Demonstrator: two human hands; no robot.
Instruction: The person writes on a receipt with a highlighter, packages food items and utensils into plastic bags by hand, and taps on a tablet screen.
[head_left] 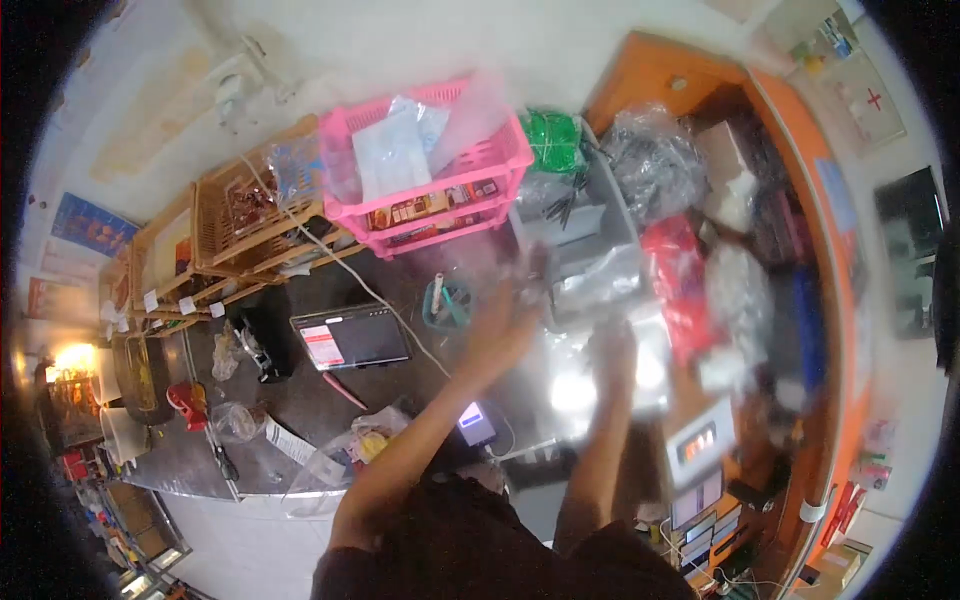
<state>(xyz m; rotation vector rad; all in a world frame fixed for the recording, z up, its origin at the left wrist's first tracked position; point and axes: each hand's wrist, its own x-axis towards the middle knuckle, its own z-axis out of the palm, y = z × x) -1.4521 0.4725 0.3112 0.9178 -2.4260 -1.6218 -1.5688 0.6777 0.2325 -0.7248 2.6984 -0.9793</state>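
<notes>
Reaching with the left hand (pixel 520 300) by the grey bin's (pixel 612 215) near-left corner, holding the right hand (pixel 611 348) by its near edge, over a shiny plate (pixel 575 388). Too blurred to tell spread or grip on either! Set towards the counter's (pixel 175 460) far edge, probably for quick reach; open-topped, loaded with clear plastic (pixel 600 285).

Left hand (pixel 518 302), blurred, apparently beside grey bin (pixel 617 200)
</notes>
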